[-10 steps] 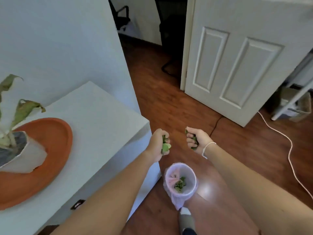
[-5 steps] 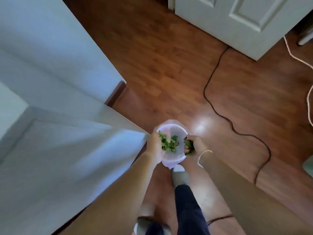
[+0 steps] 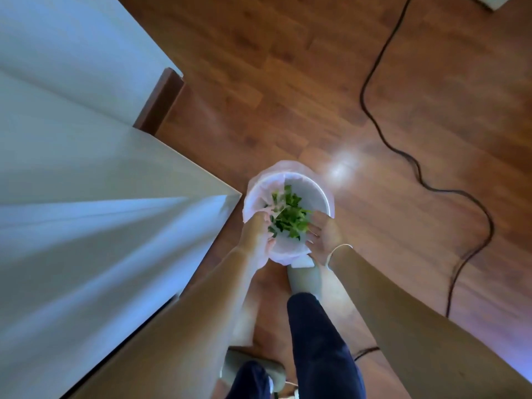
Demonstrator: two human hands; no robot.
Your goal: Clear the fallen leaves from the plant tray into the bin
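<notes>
A small white bin (image 3: 322, 194) with a pale pink liner stands on the wood floor beside the corner of the white cabinet. Green leaves (image 3: 288, 216) lie loose inside it, between my hands. My left hand (image 3: 257, 236) is over the bin's left rim and my right hand (image 3: 324, 236) over its right rim. Both hands have their fingers apart and hold nothing. The plant tray is out of view.
The white cabinet (image 3: 86, 254) fills the left side, its corner almost touching the bin. A black cable (image 3: 374, 116) snakes over the floor to the right. My leg and grey slipper (image 3: 303, 279) touch the bin's near side. A brown baseboard (image 3: 158, 102) runs along the wall.
The view tilted down from the tray to the bin. Both hands dropped to the bin's rim and opened, and the leaves they held now lie in the bin.
</notes>
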